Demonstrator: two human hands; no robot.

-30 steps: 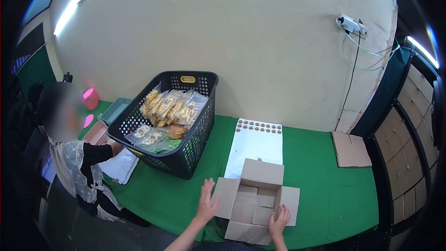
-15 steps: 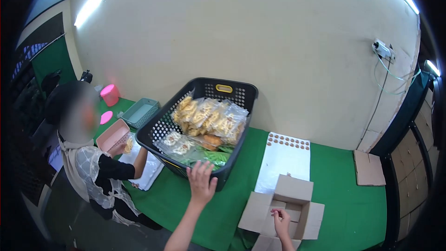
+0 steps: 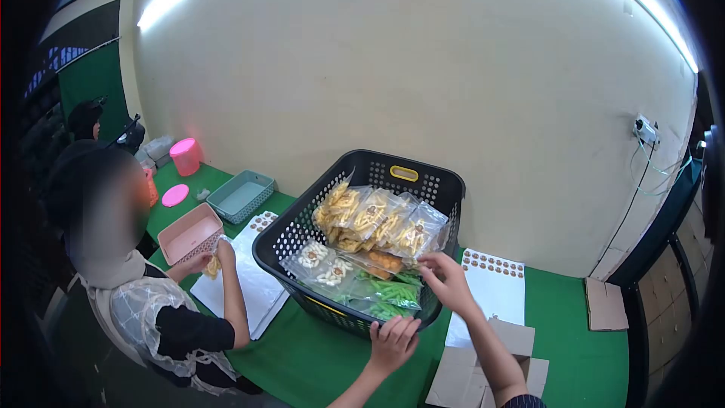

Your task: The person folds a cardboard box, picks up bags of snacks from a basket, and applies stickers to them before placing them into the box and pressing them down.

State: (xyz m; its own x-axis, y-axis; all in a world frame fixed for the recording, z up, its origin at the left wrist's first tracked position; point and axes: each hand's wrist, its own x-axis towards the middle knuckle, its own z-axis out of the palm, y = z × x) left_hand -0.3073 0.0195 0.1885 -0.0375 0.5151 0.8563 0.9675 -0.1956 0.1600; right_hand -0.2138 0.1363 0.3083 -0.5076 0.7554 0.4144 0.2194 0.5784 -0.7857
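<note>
A black perforated basket (image 3: 347, 323) with yellow handle trim stands on the green table, holding clear snack packets. Pale yellow stick packets (image 3: 370, 215) are heaped at its back, white snack packets (image 3: 316, 258) lie front left, and green snack packets (image 3: 389, 292) lie front right beside an orange one (image 3: 385, 263). My left hand (image 3: 394, 344) has its fingers hooked over the basket's near rim. Inside the right side, my right hand (image 3: 447, 281) reaches over the packets with bent, parted fingers; nothing shows in it. An open cardboard box (image 3: 461, 378) sits partly behind my right forearm.
White sheets with round brown stickers (image 3: 491, 263) lie right of the basket. At left a person (image 3: 151, 310) handles a snack packet (image 3: 213, 266) beside a pink tray (image 3: 190, 234). A teal tray (image 3: 242, 195) and pink canister (image 3: 185, 156) stand farther back. Flat cardboard (image 3: 606, 304) leans at right.
My right hand has moved from the cardboard box up and left to the packets in the basket. My left hand remains at the basket's near rim. The view has shifted.
</note>
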